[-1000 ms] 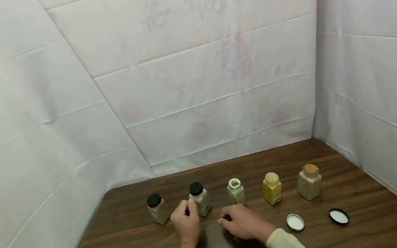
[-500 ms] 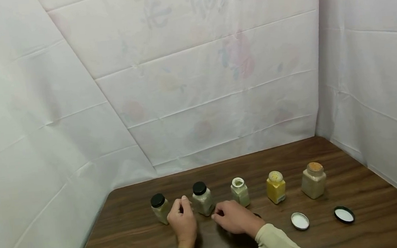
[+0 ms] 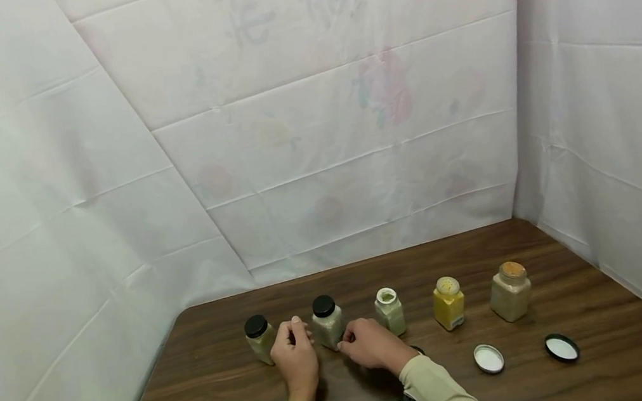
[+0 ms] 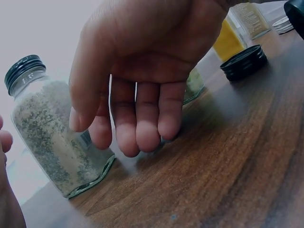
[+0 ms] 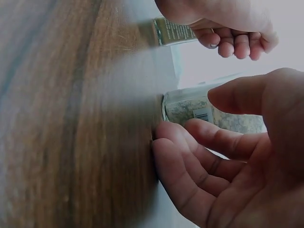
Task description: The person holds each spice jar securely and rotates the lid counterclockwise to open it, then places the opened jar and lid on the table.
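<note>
while the left and right hands [image 3: 296, 359] [image 3: 370, 344] flank the speckled jar [image 3: 328, 326], both curl loosely, relaxed and grasping nothing

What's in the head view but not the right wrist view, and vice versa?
Only the head view shows the square yellow glass jar, the uncapped pale-green glass jar, the beige glass jar with an orange top and two round white-lined lids.

Only the right wrist view shows white lettering printed on the brownish glass jar, and the palm side of the right hand.

Both share that jar and hand, the left hand, the speckled glass jar and the brown table.
</note>
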{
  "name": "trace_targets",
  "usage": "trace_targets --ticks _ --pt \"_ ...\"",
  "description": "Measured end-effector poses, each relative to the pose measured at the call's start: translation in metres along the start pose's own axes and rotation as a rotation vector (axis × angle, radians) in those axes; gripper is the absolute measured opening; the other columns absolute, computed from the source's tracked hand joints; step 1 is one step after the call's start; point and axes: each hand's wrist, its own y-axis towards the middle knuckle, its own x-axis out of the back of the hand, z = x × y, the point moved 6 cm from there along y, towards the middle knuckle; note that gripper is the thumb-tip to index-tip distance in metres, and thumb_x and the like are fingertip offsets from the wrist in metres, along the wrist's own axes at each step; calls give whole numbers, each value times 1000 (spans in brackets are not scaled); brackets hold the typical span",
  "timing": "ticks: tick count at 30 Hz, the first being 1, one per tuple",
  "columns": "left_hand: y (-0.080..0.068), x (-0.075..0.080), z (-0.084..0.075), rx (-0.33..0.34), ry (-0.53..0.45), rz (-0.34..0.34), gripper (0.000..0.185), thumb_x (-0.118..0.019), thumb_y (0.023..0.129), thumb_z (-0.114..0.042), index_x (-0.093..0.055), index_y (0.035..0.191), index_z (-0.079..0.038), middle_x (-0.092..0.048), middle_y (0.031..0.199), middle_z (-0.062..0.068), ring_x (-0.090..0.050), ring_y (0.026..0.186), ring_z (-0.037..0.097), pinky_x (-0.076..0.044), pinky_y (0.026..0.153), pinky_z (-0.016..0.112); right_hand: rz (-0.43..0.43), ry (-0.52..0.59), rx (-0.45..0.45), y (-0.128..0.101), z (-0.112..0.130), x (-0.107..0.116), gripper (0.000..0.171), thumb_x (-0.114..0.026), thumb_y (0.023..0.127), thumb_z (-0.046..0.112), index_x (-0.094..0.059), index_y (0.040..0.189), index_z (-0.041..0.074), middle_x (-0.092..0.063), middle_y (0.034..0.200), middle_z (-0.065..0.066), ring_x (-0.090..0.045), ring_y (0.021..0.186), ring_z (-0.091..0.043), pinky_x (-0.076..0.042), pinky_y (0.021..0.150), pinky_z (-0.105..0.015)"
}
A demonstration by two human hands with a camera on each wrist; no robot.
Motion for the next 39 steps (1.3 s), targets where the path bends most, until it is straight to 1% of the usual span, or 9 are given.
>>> trace_targets --ticks 3,5,7,11,18,22,29,35,39 --pt "0 -1 -5 17 -9 -3 28 -54 100 3 -61 73 8 -61 64 17 -59 51 25 -47 50 20 -27 2 0 2 2 0 32 -64 96 30 -56 68 18 -45 56 9 -41 48 -10 -35 49 -30" --pt "0 -2 -2 25 1 -2 28 -54 101 1 -62 74 7 -61 64 15 -59 52 22 -48 50 20 -45 7 -11 3 2 0 40 -64 96 29 -49 60 18 -35 48 10 -31 42 -10 -29 45 -29" --pt "0 -3 3 29 10 2 29 -55 102 -1 -63 75 6 -61 64 10 -58 52 18 -48 51 20 -61 8 -28 4 1 1 45 -63 95 28 -43 56 19 -28 44 10 -25 39 -10 -25 43 -29" --pt "0 -5 14 34 14 13 30 -56 103 -9 -65 76 1 -61 65 4 -59 55 13 -49 53 21 -75 -3 -52 4 -1 3 43 -61 96 28 -44 58 18 -28 45 9 -25 41 -11 -26 45 -30" --pt "3 -6 18 19 57 57 21 -59 101 -10 -67 83 -2 -64 76 7 -56 67 12 -44 60 22 -112 10 -61 1 -3 6 25 -62 98 30 -58 80 13 -52 70 1 -49 62 -16 -41 59 -36" --pt "3 -11 20 50 61 119 11 -62 99 -8 -69 91 -5 -65 89 4 -57 78 12 -45 69 21 -136 36 -73 -1 -5 8 20 -63 98 30 -59 93 11 -57 82 -1 -54 72 -17 -45 65 -39" --pt "-1 -18 20 112 -17 277 17 -58 103 -13 -69 115 -12 -62 111 4 -59 99 15 -46 85 22 -124 87 -89 1 -9 7 29 -61 100 34 -59 111 7 -64 96 -7 -61 83 -21 -49 72 -45" --pt "-1 -19 22 128 -51 351 24 -56 104 -14 -66 126 -12 -61 118 4 -58 108 16 -45 91 22 -90 116 -101 4 -13 2 43 -60 101 37 -57 129 5 -66 112 -12 -64 99 -28 -50 81 -52" --pt "-3 -24 26 174 -104 460 33 -52 106 -16 -60 137 -12 -60 132 6 -56 120 19 -44 96 24 -70 125 -90 4 -14 0 52 -59 101 39 -53 140 5 -62 128 -15 -62 113 -34 -49 88 -56"
